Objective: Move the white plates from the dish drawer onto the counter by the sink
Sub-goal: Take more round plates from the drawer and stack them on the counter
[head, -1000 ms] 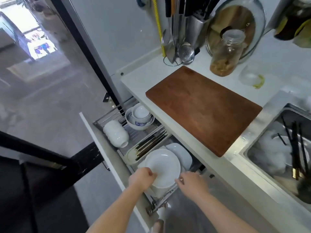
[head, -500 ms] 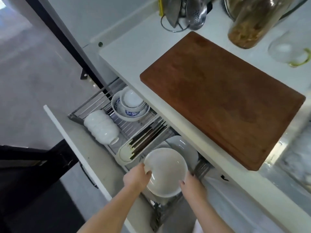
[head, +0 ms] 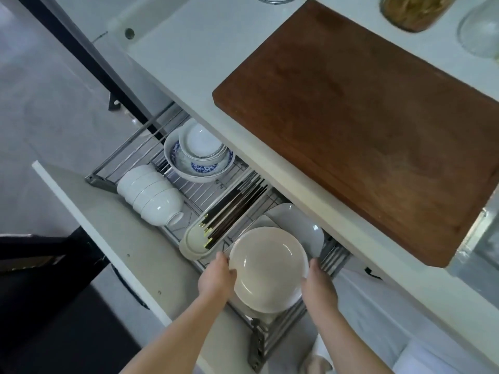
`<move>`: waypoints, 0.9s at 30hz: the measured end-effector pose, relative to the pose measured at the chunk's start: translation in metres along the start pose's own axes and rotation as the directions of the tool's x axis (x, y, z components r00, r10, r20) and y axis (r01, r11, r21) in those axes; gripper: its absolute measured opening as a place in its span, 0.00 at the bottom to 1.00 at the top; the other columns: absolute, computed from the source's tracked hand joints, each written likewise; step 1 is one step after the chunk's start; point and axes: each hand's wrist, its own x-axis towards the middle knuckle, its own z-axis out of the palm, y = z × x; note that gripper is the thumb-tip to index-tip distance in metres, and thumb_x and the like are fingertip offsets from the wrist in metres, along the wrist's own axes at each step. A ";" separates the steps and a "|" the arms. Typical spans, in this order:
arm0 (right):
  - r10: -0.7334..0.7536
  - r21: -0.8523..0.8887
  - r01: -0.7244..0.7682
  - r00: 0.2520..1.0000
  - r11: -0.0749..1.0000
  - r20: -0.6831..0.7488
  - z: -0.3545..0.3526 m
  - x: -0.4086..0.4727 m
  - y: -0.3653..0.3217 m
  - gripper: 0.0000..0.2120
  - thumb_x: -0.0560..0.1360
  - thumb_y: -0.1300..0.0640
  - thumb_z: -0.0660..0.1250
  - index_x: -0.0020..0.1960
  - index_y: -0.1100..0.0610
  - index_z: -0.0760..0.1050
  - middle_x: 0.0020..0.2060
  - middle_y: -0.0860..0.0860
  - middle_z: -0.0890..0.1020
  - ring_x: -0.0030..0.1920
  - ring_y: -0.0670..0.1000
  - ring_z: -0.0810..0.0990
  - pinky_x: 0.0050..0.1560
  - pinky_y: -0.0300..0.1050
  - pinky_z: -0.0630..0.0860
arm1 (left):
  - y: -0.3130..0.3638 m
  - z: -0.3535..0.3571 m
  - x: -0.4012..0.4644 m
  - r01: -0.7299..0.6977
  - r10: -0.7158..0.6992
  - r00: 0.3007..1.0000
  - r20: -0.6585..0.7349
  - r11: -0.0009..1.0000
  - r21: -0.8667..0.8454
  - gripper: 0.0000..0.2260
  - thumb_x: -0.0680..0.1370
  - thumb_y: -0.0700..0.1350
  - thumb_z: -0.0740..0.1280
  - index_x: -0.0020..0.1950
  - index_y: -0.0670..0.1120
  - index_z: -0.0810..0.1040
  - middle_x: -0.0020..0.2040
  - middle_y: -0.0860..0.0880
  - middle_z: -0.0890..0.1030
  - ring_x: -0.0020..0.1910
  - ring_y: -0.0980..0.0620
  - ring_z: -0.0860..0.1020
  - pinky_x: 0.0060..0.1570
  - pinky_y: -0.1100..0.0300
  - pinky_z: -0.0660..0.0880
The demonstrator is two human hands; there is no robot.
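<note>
Below, left hand [head: 216, 279] and right hand [head: 318, 288] gripping white plate [head: 267, 268] rims, over wire dish drawer [head: 121, 168], no readable writing

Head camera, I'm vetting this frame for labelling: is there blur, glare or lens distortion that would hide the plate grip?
Head view: wide-angle bending bows the counter edge; soft motion blur at the top jar; mild sheen on the top plate, no harsh glare; left hand and right hand at its rim stay readable.
</note>
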 end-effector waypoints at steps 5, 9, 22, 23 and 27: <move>0.014 0.086 -0.012 1.000 0.996 -0.026 0.004 -0.003 0.004 0.15 0.77 0.65 0.54 0.62 0.55 0.63 0.53 0.58 0.81 0.50 0.59 0.80 0.38 0.46 0.71 | 0.000 0.000 -0.001 -0.048 0.050 0.998 -0.033 0.998 0.050 0.08 0.79 0.45 0.61 0.56 0.45 0.70 0.49 0.48 0.81 0.43 0.47 0.78 0.38 0.54 0.75; 0.011 0.173 -0.008 1.000 0.985 -0.021 -0.004 -0.012 0.003 0.13 0.75 0.64 0.56 0.59 0.55 0.66 0.50 0.57 0.81 0.48 0.60 0.80 0.41 0.50 0.74 | 0.002 -0.001 -0.007 -0.073 0.080 0.995 -0.060 0.992 0.105 0.08 0.78 0.42 0.59 0.57 0.45 0.71 0.49 0.47 0.81 0.46 0.45 0.80 0.37 0.55 0.74; -0.097 0.359 0.114 0.993 0.926 -0.063 -0.044 -0.077 0.017 0.10 0.75 0.60 0.61 0.55 0.53 0.68 0.47 0.52 0.81 0.46 0.57 0.81 0.46 0.56 0.79 | 0.009 -0.032 -0.073 -0.136 0.160 0.972 -0.175 0.981 0.142 0.10 0.78 0.41 0.56 0.57 0.47 0.73 0.38 0.51 0.74 0.38 0.48 0.73 0.35 0.57 0.68; -0.108 0.378 0.130 0.991 0.917 -0.080 -0.049 -0.084 0.019 0.10 0.75 0.60 0.62 0.56 0.53 0.68 0.48 0.52 0.81 0.48 0.57 0.80 0.47 0.56 0.79 | 0.010 -0.033 -0.081 -0.144 0.166 0.967 -0.193 0.982 0.126 0.10 0.78 0.41 0.57 0.56 0.47 0.72 0.36 0.51 0.73 0.38 0.47 0.73 0.35 0.58 0.68; -0.144 0.451 0.188 0.981 0.872 -0.131 -0.068 -0.114 0.035 0.10 0.74 0.62 0.62 0.54 0.54 0.68 0.46 0.53 0.80 0.47 0.57 0.80 0.49 0.58 0.79 | 0.017 -0.034 -0.118 -0.177 0.182 0.947 -0.265 0.983 0.041 0.10 0.77 0.41 0.58 0.55 0.47 0.75 0.40 0.49 0.78 0.40 0.47 0.74 0.38 0.58 0.70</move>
